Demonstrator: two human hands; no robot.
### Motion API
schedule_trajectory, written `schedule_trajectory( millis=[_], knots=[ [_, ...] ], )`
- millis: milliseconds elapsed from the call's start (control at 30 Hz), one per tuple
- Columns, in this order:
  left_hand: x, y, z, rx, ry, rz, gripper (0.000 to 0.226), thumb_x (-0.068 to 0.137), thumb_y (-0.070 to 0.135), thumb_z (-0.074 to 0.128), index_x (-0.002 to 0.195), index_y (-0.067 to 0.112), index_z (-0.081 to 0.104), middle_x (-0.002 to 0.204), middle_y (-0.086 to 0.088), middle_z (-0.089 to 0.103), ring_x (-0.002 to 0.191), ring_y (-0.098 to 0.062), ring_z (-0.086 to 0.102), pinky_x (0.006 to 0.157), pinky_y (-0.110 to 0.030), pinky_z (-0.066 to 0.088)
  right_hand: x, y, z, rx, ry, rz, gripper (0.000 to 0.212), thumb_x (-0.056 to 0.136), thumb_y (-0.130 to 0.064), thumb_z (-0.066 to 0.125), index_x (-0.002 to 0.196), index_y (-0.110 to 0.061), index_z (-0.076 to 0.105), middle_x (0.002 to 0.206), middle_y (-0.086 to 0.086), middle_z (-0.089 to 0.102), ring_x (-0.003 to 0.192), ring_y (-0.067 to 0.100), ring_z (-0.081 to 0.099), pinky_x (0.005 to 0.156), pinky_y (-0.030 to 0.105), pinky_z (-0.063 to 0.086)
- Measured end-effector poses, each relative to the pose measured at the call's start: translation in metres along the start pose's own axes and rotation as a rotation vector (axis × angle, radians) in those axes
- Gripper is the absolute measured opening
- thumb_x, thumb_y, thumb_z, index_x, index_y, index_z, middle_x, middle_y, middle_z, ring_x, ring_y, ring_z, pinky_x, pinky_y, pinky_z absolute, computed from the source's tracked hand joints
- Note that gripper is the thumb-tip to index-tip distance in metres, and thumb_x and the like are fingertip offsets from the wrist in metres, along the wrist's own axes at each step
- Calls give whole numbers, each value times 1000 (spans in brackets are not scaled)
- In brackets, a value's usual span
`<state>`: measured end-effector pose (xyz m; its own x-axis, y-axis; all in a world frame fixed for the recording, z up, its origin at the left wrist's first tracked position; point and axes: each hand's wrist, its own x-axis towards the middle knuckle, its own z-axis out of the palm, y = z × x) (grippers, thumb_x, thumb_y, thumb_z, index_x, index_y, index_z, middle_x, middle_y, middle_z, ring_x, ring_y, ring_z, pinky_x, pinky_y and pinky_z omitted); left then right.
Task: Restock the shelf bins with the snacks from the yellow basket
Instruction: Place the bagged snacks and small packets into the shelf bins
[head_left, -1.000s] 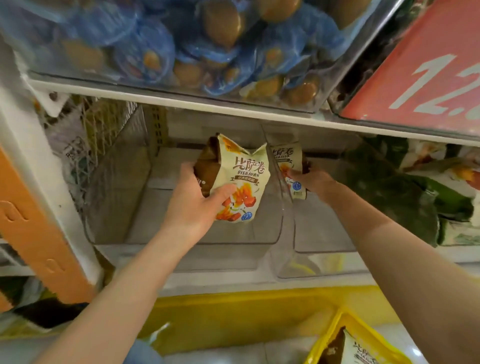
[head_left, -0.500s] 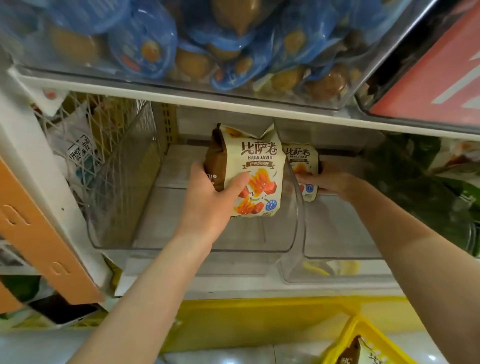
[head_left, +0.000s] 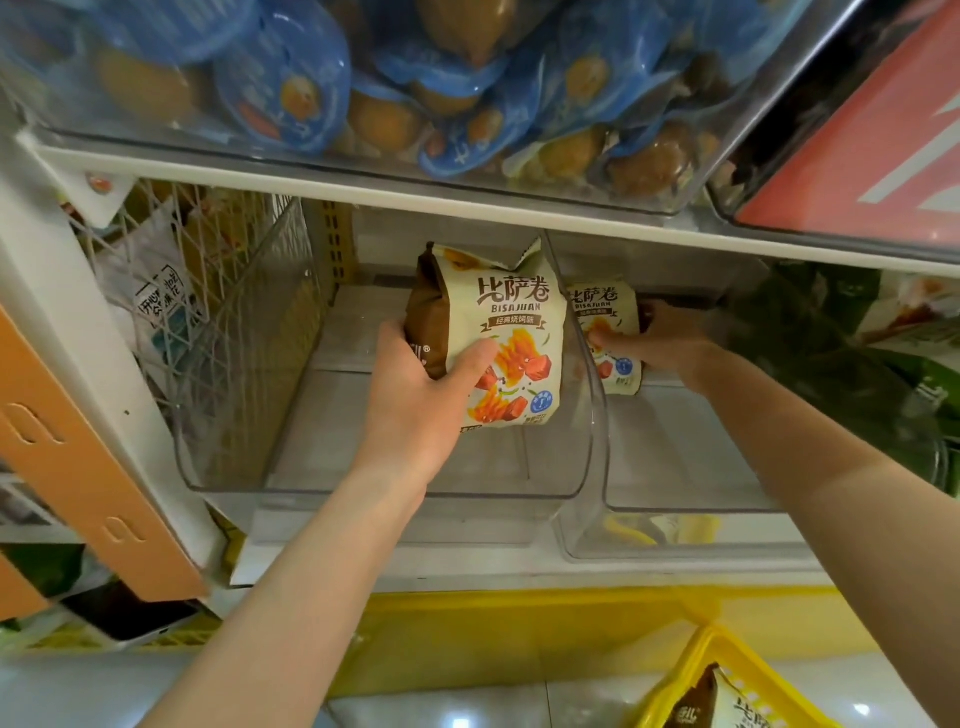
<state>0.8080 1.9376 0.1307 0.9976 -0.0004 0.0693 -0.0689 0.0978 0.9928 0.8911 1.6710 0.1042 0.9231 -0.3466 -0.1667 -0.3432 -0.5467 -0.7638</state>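
Note:
My left hand (head_left: 415, 400) grips a cream and brown snack bag (head_left: 509, 332) upright inside the left clear shelf bin (head_left: 363, 483). In the neighbouring right clear bin (head_left: 675, 499), my right hand (head_left: 660, 343) holds a second bag of the same snack (head_left: 605, 317), deep toward the back. The yellow basket (head_left: 691, 660) shows at the bottom right corner with one more such bag (head_left: 727, 701) in it.
A clear bin full of blue snack packs (head_left: 363, 78) sits on the shelf above. A red price sign (head_left: 872, 145) hangs at the upper right. Green packs (head_left: 857, 364) fill the bin to the right, a wire basket (head_left: 197, 291) stands at left, beside an orange panel (head_left: 78, 467).
Both hands have pushed their bags further into the bins, and the left bag now stands more upright. The camera has moved closer to the shelf.

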Motion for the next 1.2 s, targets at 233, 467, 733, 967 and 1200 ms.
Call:
schedule_trajectory(
  millis=[233,467,733,967,1200],
  knots=[
    [0,-2,4,16,4,-2,38,81,24,69,109,20,45,98,13,62,87,-5,63,56,-11,52,-4,5,-4,8,-35,-40,34,63,-33,81,84,-33,55,77,-17,60,67,-2,58,55,17,44],
    [2,-3,4,2,17,5,35,80,23,69,107,21,46,93,16,62,81,0,63,53,-11,51,3,4,3,125,135,-117,49,73,-13,75,116,-17,50,118,2,60,106,17,58,77,25,51],
    [-2,-1,2,32,32,-4,38,80,28,69,110,22,47,94,15,62,82,0,63,52,-9,50,-5,0,16,123,184,1,50,80,-20,70,123,-9,46,131,10,55,119,27,54,86,30,44],
    [-20,13,-3,86,-35,-38,48,63,67,54,94,30,54,85,12,68,67,1,67,48,-11,50,-89,-13,16,72,327,-331,31,96,-25,48,123,-10,47,123,7,60,111,21,59,92,33,50],
    [-44,11,0,133,-289,51,48,58,67,54,93,34,54,77,20,70,71,3,67,56,-12,51,-192,-37,-5,418,-142,-309,57,70,-72,37,104,-33,61,99,-9,72,89,7,68,68,17,55]
  ],
)
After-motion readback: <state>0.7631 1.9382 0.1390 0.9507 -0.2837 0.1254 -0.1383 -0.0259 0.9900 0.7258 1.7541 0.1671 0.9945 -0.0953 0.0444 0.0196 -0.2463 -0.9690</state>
